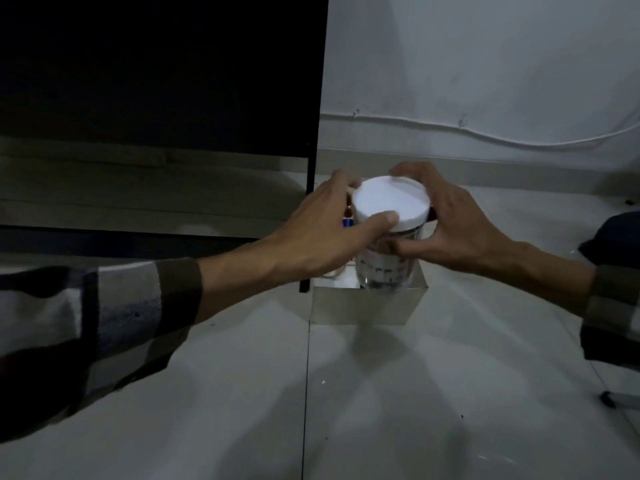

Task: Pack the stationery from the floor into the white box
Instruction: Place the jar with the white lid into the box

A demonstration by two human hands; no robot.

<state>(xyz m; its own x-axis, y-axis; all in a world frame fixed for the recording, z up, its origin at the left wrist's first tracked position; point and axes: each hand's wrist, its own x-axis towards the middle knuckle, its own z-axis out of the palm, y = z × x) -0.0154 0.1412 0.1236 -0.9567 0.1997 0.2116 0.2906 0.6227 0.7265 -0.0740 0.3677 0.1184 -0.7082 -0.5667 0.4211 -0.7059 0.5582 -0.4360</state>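
Both hands (322, 230) (460, 223) around jar (388, 268) in white box (363, 308).

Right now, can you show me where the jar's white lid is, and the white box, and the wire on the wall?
white lid (391, 202), head view, middle of its flat top.
white box (363, 306), head view, its near front wall.
wire (485, 134), head view, the sagging stretch along the wall.

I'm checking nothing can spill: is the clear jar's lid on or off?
On. The white lid covers the top of the upright clear jar, held by left hand and right hand in the white box.
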